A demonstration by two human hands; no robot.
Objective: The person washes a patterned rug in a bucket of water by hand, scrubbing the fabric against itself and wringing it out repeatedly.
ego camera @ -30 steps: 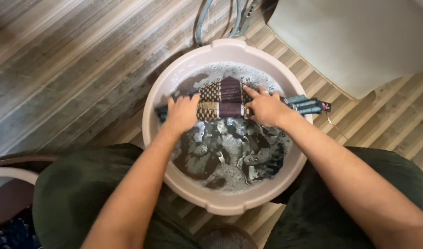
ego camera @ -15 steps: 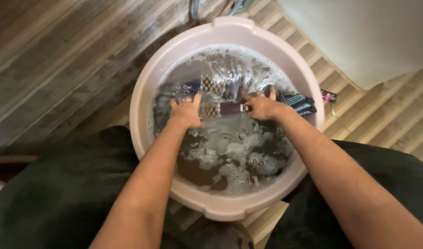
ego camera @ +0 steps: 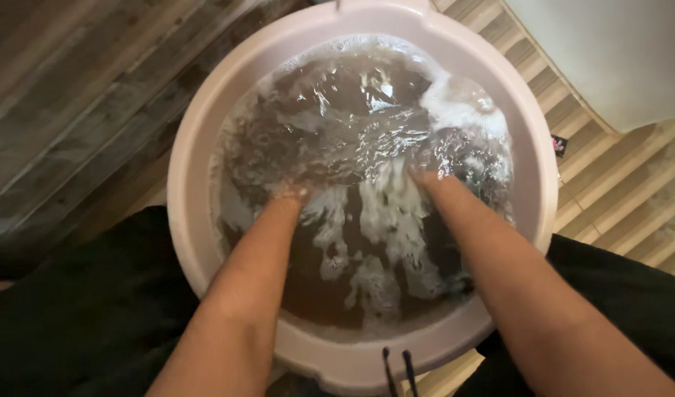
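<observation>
Grey wooden planks run slantwise beyond my left arm, and pale ribbed boards lie beyond my right, under a white block at the far corner. From the head view, a pale pink basin sits between my dark-clothed knees, full of murky, foamy water. My left hand and right hand are plunged under the churning surface past the wrists; I cannot tell how my fingers are set, nor what lies beneath them.
</observation>
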